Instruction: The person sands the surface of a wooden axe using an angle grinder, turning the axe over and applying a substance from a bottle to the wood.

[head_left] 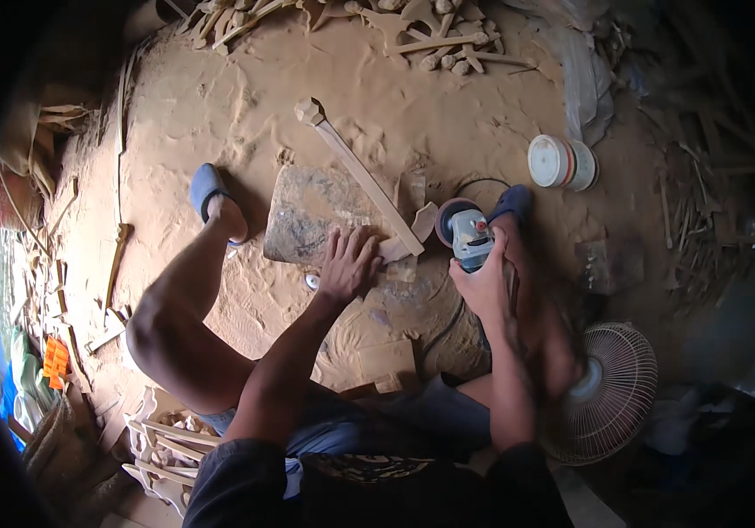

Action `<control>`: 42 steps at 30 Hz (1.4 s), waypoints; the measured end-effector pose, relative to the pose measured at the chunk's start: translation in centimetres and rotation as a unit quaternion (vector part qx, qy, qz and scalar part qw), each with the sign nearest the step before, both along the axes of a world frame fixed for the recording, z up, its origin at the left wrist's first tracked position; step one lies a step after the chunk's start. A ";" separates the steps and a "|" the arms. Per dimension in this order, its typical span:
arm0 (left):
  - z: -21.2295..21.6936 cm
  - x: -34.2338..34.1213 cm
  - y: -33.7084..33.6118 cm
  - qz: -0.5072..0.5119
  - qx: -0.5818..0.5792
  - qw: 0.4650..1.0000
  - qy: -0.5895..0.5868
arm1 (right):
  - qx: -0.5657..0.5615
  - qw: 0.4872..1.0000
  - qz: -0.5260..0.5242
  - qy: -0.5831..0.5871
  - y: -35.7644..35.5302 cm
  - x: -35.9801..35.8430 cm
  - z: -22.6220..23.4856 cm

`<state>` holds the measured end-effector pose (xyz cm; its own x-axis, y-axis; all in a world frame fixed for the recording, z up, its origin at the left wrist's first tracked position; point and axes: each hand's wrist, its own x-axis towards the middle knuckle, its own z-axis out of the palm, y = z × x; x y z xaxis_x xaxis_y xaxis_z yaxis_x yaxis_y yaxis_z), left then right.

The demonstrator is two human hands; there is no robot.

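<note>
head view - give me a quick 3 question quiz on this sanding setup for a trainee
1. True or false: the right hand holds the angle grinder.
2. What does the left hand press on? A) the long wooden piece B) the white tub C) the fan
3. Fill in: the wooden piece lies across a flat ___ slab on the sawdust floor.

Key: 1 true; 2 A; 3 stone

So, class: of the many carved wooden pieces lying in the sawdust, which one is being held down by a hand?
The long flat wooden strip with a carved knob end, pinned on the stone slab by the left hand; the others lie untouched.
</note>
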<state>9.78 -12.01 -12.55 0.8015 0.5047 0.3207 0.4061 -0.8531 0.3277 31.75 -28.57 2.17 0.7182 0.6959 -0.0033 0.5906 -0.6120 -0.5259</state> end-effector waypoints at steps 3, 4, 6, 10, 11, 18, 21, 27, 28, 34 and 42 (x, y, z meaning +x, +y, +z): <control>1.6 -0.1 1.5 -0.018 -0.117 0.993 0.001 | -0.062 0.998 -0.001 -0.013 0.1 -0.2 0.4; 2.0 -0.1 1.9 -0.022 -0.186 0.982 -0.001 | -0.056 0.998 -0.002 -0.007 0.1 -0.5 0.4; 1.8 -0.5 3.4 -0.024 -0.183 0.983 -0.014 | -0.053 0.999 -0.001 -0.003 0.2 -1.0 0.6; 2.7 -1.0 4.1 -0.102 -0.209 0.972 -0.010 | -0.069 0.998 0.006 0.002 0.5 -1.5 0.5; 3.0 -0.3 3.4 -0.060 -0.212 0.975 0.018 | -0.070 0.998 0.011 -0.001 0.5 -1.5 0.6; 2.4 0.5 1.7 -0.032 -0.141 0.989 0.017 | -0.118 0.992 0.044 0.002 1.0 -3.1 0.0; 1.8 0.4 2.2 -0.045 -0.157 0.987 0.003 | -0.156 0.987 0.049 0.009 1.8 -3.9 0.9; 1.2 0.4 2.4 -0.042 -0.166 0.985 0.003 | -0.180 0.982 0.052 0.015 2.1 -4.2 0.8; 1.1 0.4 2.5 -0.041 -0.167 0.985 0.002 | -0.179 0.982 0.055 0.014 2.1 -4.3 0.7; 1.2 0.5 2.4 -0.041 -0.181 0.983 0.006 | -0.199 0.978 0.061 0.009 2.5 -4.6 0.8; 1.3 0.3 2.5 -0.034 -0.190 0.981 0.002 | -0.224 0.972 0.064 -0.006 3.7 -5.3 1.0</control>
<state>10.05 -9.52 -11.23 0.8386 0.5320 0.1168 0.3541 -0.6954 0.6253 26.46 -24.85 3.14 0.6274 0.7107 -0.3182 0.6821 -0.6987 -0.2158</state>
